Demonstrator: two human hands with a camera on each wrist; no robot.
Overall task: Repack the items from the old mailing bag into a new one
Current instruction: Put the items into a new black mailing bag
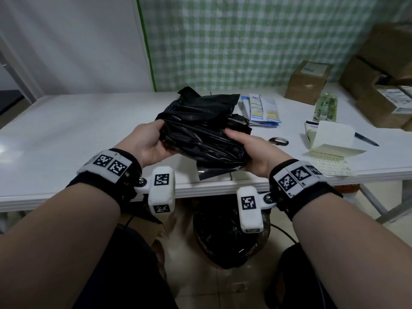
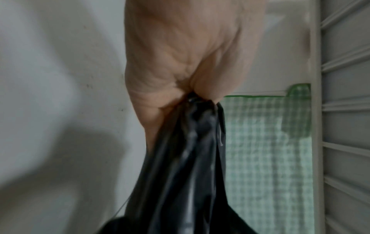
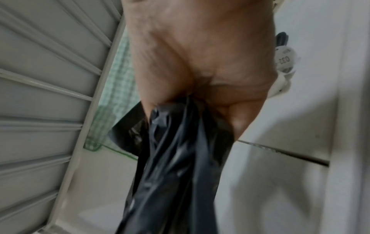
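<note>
We hold a black bag [image 1: 200,132] above the near edge of the white tabletop [image 1: 73,130]. It is glossy, crumpled and bulging, with a flat strip hanging beneath. Our left hand [image 1: 148,141] has a closed grip on its left side, and our right hand [image 1: 249,150] a closed grip on its right. Blue-and-white packets [image 1: 260,108] lie just beyond the bag.
</note>
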